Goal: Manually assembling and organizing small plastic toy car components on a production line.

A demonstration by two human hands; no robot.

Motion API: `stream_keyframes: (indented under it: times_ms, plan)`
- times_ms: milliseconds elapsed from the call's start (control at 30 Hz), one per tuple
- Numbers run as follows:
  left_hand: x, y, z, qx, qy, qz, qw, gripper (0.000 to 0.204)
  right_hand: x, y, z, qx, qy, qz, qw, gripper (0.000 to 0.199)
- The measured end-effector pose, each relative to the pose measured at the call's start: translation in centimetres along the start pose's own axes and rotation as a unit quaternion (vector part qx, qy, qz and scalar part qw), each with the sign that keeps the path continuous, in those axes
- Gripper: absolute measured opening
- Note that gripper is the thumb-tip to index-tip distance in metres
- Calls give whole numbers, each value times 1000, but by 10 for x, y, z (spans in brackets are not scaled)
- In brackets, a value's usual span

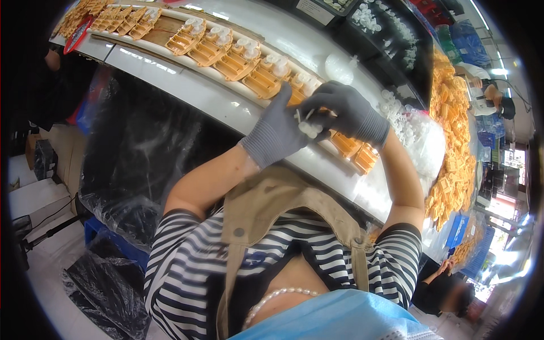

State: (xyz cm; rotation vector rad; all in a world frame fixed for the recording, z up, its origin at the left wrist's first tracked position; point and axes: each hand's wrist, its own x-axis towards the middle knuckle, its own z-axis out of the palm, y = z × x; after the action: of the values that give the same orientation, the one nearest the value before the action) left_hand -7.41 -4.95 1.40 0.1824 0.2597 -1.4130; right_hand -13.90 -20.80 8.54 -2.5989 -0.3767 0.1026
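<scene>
Two grey-gloved hands meet: the right hand (345, 113) and left hand (277, 131) pinch small white plastic caps (309, 129); about eight orange trays (241, 61) line the worktop (187, 90) behind them.

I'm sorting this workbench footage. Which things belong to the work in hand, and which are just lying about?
In the work:
left hand and right hand, both gloved, holding small white parts
orange trays in a row on the white bench

Lying about:
heap of orange trays
bag of white caps
black plastic sheeting

Single head view, fisheye, facing steeply down over own chest; hands (317, 122) close, conveyor belt (226, 99) beyond.
</scene>
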Motion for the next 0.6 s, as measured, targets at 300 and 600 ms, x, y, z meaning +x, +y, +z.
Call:
stream_keyframes:
  times_ms: [300, 600]
  plan:
    - [-2, -10, 4, 1, 22, -30, 999, 76, -36, 10, 1, -37, 89, 36, 995, 15]
    - [3, -15, -6, 29, -17, -61, 998, 74, -58, 0, 9, -76, 59, 40, 995, 17]
